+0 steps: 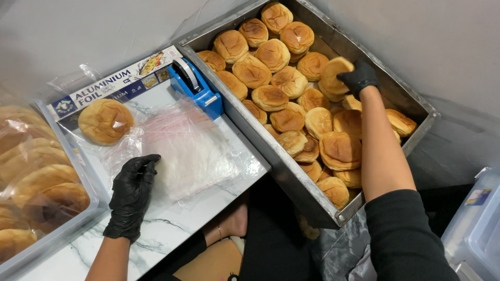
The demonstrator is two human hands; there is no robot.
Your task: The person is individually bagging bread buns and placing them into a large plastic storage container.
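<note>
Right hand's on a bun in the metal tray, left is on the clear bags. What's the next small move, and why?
Probably lift that bun out of the tray toward the bags. The right hand already grips it, and the left hand rests on the bag pile; one bun already lies in plastic there.

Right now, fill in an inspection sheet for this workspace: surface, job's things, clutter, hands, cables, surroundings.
Surface: white marbled tabletop.
Job's things: metal tray heaped with buns; one bun in the right hand; stack of clear bags; lone bun on plastic.
Clutter: blue tape dispenser, foil box.
Hands: left hand, black-gloved, flat on the bags; right hand, gloved, gripping the bun.
Cables: nothing seen.
Surroundings: bin of bagged buns at left, clear plastic tub at right.
</note>
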